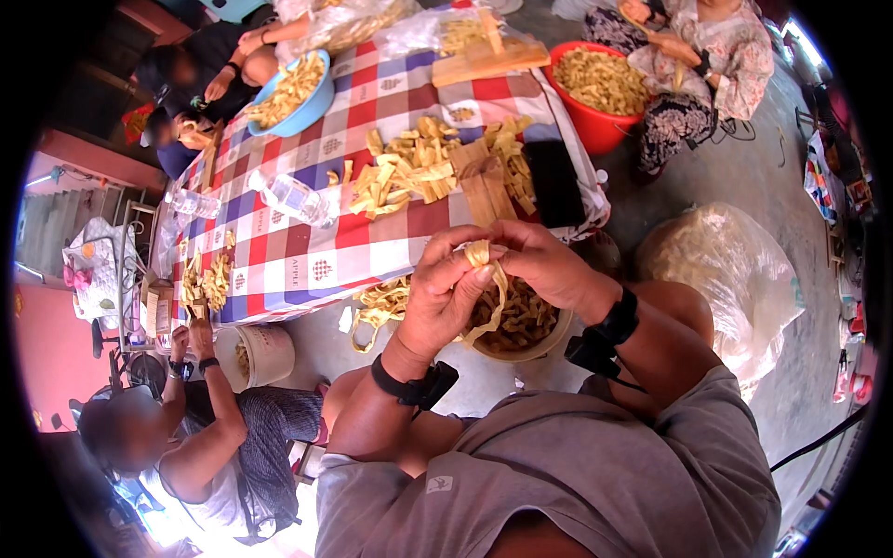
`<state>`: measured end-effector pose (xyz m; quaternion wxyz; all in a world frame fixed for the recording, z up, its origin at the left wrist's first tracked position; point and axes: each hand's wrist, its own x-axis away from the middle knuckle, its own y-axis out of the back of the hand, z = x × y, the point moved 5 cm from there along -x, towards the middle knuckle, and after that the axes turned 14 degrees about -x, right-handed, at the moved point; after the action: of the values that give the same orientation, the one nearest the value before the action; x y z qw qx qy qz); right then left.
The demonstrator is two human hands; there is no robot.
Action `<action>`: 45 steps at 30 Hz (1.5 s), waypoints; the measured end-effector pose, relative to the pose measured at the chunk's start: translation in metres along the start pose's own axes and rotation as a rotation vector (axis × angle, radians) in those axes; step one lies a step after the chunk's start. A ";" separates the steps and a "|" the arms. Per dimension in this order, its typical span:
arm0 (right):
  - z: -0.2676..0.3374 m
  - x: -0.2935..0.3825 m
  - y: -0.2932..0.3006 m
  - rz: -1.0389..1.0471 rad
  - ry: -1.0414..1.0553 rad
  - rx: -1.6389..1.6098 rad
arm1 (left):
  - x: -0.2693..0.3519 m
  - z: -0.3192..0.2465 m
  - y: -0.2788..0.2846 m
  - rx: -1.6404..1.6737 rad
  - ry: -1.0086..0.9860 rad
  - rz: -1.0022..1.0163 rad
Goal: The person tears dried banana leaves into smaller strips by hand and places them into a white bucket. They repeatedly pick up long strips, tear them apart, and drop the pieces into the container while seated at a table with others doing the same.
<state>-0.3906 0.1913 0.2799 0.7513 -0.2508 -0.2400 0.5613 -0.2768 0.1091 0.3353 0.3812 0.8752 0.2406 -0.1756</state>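
Note:
Both hands meet in front of me over a tub (pixel 564 326) of small folded yellow pieces (pixel 522 314). My left hand (pixel 441 289) pinches a pale yellow flat strip (pixel 478 252), wound into a small loop at the thumb and fingertips. From the other side, my right hand (pixel 548 261) has its fingertips on the same loop. The strip's loose tail hangs down over the tub. More long strips (pixel 384 305) hang by the table's edge, left of my left hand. The fingers hide part of the loop.
The checked tablecloth (pixel 300 275) carries a pile of strips (pixel 408 171), wooden pieces (pixel 483 181), a dark phone-like slab (pixel 553 183) and plastic bottles (pixel 296 199). A blue basin (pixel 300 104), red bucket (pixel 593 139) and plastic sack (pixel 725 272) surround me. Several people work nearby.

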 end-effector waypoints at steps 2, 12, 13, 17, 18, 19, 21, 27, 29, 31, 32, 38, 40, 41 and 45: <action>0.006 0.001 0.001 -0.053 0.053 0.071 | -0.001 -0.001 0.001 0.009 0.059 -0.008; 0.025 0.007 0.007 -0.207 0.236 0.123 | -0.001 0.008 -0.004 -0.071 0.276 -0.072; 0.028 0.007 0.006 -0.210 0.260 0.239 | 0.001 0.012 -0.006 -0.025 0.284 -0.077; 0.029 0.006 0.007 -0.226 0.390 0.474 | 0.008 0.022 -0.023 0.293 0.423 -0.068; 0.029 0.007 0.003 -0.215 0.426 0.514 | 0.008 0.023 -0.026 0.398 0.484 -0.059; 0.029 0.008 -0.001 -0.203 0.462 0.554 | 0.007 0.022 -0.028 0.391 0.492 -0.046; 0.022 0.008 0.002 -0.194 0.366 0.514 | 0.007 0.022 -0.029 0.376 0.510 -0.023; 0.021 0.010 -0.002 -0.148 0.178 0.296 | 0.013 0.027 -0.030 0.410 0.650 0.080; 0.022 0.011 -0.004 -0.139 0.141 0.217 | 0.011 0.028 -0.028 0.374 0.587 0.077; 0.021 0.013 -0.004 -0.134 0.172 0.298 | 0.010 0.028 -0.028 0.408 0.546 0.075; 0.021 0.013 -0.003 -0.132 0.187 0.339 | 0.010 0.029 -0.029 0.459 0.539 0.075; 0.027 0.009 0.009 -0.064 0.220 0.426 | 0.015 0.033 -0.036 0.650 0.577 0.170; 0.028 0.009 0.011 -0.060 0.176 0.405 | 0.014 0.031 -0.039 0.713 0.607 0.232; 0.029 0.008 0.012 -0.058 0.154 0.394 | 0.014 0.030 -0.039 0.732 0.609 0.274; 0.032 0.008 0.008 0.022 0.025 0.215 | 0.014 0.025 -0.040 0.837 0.683 0.404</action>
<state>-0.4149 0.2040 0.3000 0.7706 -0.1786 -0.1661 0.5888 -0.2906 0.1182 0.2888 -0.0709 0.9871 0.0882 0.1131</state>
